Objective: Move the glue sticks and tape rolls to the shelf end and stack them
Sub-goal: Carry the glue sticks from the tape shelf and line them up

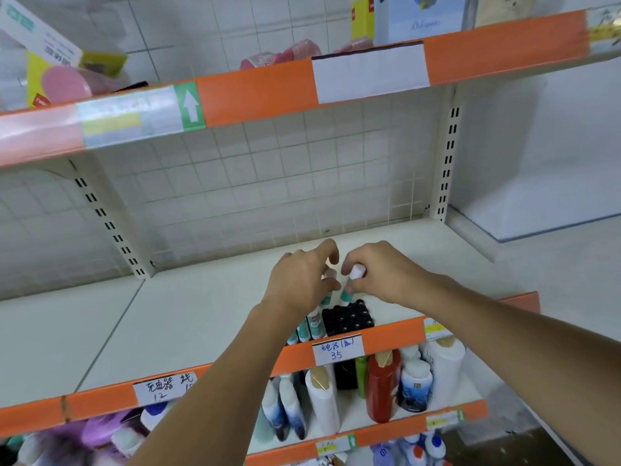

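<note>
Shelf (201,317) lies bare behind; both hands' grips apparently pinch 2 glue sticks (347,290).

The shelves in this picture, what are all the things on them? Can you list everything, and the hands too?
glue sticks: several, exact count unclear, white with teal labels, upright near the middle shelf's front edge, left of the black pack
black pack: one, black, studded top, middle shelf front
price tags: two handwritten, white, on the orange shelf edge
bottles: many, white, red, green, blue-labelled, shelf below
pink packets: a few, top shelf
boxes: several, yellow, white, blue, top shelf
left hand: one, fingers curled over a glue stick top
right hand: one, its grip pinching a white-capped glue stick
</note>
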A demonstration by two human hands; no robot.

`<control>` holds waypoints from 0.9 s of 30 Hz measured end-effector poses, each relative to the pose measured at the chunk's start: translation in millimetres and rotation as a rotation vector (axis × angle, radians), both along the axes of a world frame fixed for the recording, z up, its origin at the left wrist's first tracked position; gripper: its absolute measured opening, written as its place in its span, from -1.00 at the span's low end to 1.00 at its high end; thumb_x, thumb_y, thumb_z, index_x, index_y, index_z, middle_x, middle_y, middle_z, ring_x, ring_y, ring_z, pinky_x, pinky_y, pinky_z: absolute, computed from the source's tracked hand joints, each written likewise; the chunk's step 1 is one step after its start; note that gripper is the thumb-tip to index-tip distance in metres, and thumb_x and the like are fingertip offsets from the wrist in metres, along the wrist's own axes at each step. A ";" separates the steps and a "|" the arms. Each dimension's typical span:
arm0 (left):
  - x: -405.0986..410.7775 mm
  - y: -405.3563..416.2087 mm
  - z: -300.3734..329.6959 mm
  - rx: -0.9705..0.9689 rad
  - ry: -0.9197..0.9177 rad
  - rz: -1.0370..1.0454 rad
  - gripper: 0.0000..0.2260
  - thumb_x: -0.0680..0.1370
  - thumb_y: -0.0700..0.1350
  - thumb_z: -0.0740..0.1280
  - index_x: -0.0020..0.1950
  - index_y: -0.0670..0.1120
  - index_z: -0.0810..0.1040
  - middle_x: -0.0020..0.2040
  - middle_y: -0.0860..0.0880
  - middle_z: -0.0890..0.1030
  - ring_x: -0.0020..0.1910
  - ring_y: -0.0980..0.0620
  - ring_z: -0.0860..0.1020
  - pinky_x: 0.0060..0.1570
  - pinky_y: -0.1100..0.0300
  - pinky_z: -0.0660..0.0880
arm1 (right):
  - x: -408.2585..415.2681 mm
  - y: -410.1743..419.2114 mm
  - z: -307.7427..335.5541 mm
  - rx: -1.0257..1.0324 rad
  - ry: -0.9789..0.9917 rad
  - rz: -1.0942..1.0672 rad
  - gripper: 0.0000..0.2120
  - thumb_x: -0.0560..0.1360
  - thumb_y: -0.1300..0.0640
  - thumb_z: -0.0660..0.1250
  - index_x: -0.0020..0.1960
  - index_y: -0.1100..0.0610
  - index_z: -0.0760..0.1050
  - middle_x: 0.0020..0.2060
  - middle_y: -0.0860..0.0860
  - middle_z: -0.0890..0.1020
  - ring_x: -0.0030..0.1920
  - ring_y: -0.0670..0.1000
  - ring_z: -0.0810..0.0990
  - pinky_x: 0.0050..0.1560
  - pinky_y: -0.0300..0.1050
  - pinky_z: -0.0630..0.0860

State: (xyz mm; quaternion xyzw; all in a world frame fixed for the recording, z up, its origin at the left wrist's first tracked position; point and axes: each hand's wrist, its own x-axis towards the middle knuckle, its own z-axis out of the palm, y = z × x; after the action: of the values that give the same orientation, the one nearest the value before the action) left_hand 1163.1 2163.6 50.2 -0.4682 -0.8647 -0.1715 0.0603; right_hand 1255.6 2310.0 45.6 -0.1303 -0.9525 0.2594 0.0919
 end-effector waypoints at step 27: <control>3.3 -8.1 -15.7 0.106 -0.176 0.182 -0.78 0.45 0.07 0.46 0.01 0.04 0.53 -0.05 0.07 0.67 -0.02 0.01 0.59 0.08 0.02 0.49 | -9.6 -15.3 -24.1 -0.025 0.125 -0.034 -0.69 0.48 0.23 0.42 0.13 0.06 0.38 -0.09 0.05 0.61 -0.13 0.06 0.61 -0.07 0.07 0.60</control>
State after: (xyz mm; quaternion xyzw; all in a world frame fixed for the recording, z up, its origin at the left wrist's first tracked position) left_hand 1166.4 2155.5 34.6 -0.3669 -0.8953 -0.2514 0.0243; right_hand 1246.0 2294.7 21.5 -0.1311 -0.9393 0.2772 0.1540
